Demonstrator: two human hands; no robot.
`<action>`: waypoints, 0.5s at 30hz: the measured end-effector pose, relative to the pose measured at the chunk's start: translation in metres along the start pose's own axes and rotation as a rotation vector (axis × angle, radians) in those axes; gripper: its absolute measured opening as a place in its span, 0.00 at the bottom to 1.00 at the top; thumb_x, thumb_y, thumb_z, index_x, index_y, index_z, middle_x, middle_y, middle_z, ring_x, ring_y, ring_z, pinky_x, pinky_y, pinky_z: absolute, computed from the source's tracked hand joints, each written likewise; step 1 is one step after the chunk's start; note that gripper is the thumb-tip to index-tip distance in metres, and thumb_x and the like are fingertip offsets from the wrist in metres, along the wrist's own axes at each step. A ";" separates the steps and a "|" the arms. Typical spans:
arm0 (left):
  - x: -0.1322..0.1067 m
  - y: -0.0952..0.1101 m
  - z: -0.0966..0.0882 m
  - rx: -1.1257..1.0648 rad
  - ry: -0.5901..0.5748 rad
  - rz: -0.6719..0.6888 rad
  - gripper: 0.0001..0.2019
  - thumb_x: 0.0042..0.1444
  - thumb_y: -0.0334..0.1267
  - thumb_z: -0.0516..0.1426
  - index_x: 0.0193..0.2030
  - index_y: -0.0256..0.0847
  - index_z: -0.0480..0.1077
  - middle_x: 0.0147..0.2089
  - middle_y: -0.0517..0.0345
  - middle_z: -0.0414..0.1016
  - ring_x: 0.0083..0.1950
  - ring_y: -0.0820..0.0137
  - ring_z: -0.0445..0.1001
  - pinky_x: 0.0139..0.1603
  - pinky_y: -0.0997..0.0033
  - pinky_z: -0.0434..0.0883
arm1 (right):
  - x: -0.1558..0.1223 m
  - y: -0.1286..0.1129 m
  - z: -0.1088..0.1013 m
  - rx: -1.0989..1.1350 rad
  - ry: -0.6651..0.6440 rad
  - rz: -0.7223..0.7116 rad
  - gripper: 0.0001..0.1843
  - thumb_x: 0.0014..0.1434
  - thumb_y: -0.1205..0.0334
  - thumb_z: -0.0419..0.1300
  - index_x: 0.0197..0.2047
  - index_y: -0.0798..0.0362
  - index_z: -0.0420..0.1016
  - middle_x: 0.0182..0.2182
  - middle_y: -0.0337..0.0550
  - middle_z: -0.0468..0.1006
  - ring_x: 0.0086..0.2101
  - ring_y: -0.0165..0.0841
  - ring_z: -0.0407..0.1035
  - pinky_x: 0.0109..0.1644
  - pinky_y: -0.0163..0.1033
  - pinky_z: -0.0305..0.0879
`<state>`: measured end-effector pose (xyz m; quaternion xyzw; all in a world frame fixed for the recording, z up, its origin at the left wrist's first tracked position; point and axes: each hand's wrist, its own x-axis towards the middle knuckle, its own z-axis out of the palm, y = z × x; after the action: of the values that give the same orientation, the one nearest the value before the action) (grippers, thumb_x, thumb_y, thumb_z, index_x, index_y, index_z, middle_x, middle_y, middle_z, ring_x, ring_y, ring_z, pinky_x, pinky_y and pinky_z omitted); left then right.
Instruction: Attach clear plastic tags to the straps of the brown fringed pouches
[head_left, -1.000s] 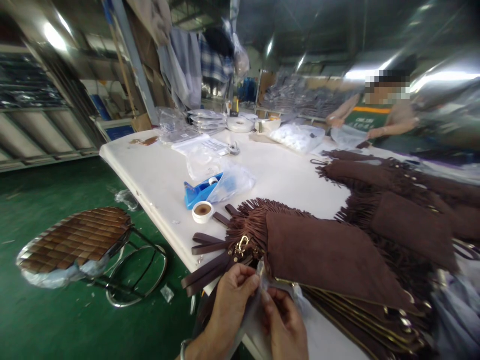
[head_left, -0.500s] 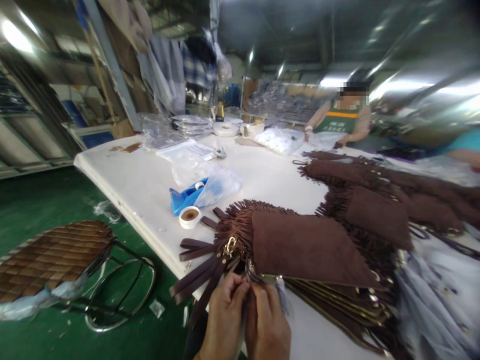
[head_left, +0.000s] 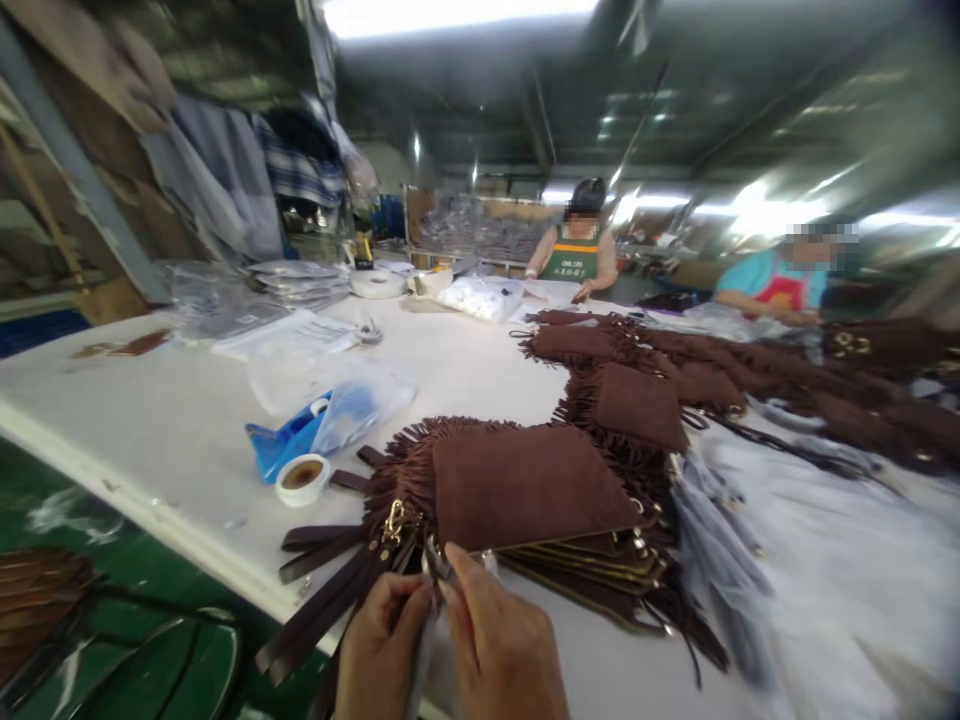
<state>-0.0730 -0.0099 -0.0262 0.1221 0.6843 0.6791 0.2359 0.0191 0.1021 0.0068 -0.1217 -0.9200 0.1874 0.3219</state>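
A stack of brown fringed suede bags lies in front of me, with gold zippers along the near side. Dark straps and gold clasps spill off its left end. My left hand is closed in a pinch at the near left corner of the stack. Beside it my right hand curls its fingers in, the index finger stretched toward the bag's edge. Between the fingertips is something small, partly shiny and greyish, too blurred and covered to name.
Left of the stack are a blue tape dispenser and a white tape roll. More fringed bags run off to the right beside white wrapping. Two people work across the table. A stool stands lower left.
My view has swung right, bringing a second person into sight. My right index finger has stretched out from its earlier bent position. Both hands stay at the stack's near left corner.
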 end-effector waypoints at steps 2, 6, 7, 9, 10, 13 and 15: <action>-0.004 0.001 -0.001 0.094 0.059 0.099 0.18 0.52 0.53 0.62 0.38 0.39 0.74 0.35 0.53 0.79 0.37 0.61 0.75 0.39 0.70 0.71 | 0.017 -0.012 -0.006 -0.161 -0.169 0.020 0.18 0.65 0.64 0.55 0.57 0.56 0.67 0.34 0.50 0.82 0.29 0.42 0.78 0.31 0.41 0.72; -0.010 -0.001 -0.001 0.178 0.130 0.198 0.16 0.54 0.51 0.60 0.39 0.40 0.74 0.37 0.54 0.78 0.37 0.62 0.75 0.40 0.70 0.69 | 0.054 -0.038 -0.014 -0.160 -0.488 0.194 0.13 0.61 0.75 0.52 0.45 0.61 0.75 0.32 0.60 0.81 0.31 0.51 0.78 0.32 0.49 0.71; -0.010 -0.003 0.000 0.145 0.134 0.180 0.16 0.53 0.51 0.61 0.38 0.39 0.74 0.35 0.54 0.78 0.36 0.63 0.74 0.38 0.70 0.68 | 0.063 -0.040 -0.015 -0.092 -0.526 0.231 0.13 0.59 0.77 0.52 0.43 0.63 0.76 0.32 0.64 0.81 0.32 0.53 0.77 0.34 0.52 0.70; -0.007 -0.005 0.001 0.041 0.116 0.108 0.17 0.51 0.52 0.62 0.35 0.39 0.73 0.30 0.55 0.77 0.32 0.64 0.72 0.33 0.72 0.67 | 0.082 -0.039 -0.016 0.069 -0.564 0.268 0.11 0.57 0.76 0.55 0.39 0.63 0.78 0.31 0.65 0.81 0.33 0.51 0.77 0.38 0.52 0.69; -0.006 -0.006 0.002 -0.009 0.102 0.070 0.17 0.51 0.52 0.63 0.33 0.38 0.73 0.29 0.56 0.76 0.31 0.66 0.71 0.32 0.73 0.66 | 0.091 -0.035 -0.015 0.154 -0.579 0.265 0.09 0.58 0.73 0.57 0.39 0.62 0.79 0.30 0.61 0.81 0.30 0.46 0.76 0.37 0.50 0.70; 0.000 -0.008 0.003 -0.121 0.086 0.001 0.17 0.49 0.51 0.64 0.31 0.37 0.72 0.25 0.57 0.74 0.28 0.70 0.68 0.30 0.76 0.64 | 0.110 -0.020 -0.015 0.437 -0.634 0.233 0.19 0.68 0.55 0.49 0.55 0.54 0.73 0.28 0.48 0.82 0.18 0.29 0.65 0.29 0.39 0.69; 0.002 -0.007 0.004 -0.202 0.070 -0.027 0.17 0.47 0.50 0.65 0.29 0.36 0.72 0.24 0.57 0.74 0.25 0.72 0.67 0.28 0.77 0.63 | 0.111 -0.014 -0.019 0.730 -0.630 0.271 0.27 0.70 0.49 0.43 0.68 0.49 0.54 0.30 0.45 0.82 0.14 0.23 0.55 0.24 0.34 0.66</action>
<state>-0.0715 -0.0058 -0.0331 0.0648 0.6217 0.7453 0.2320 -0.0549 0.1333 0.0876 -0.0567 -0.8228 0.5650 0.0226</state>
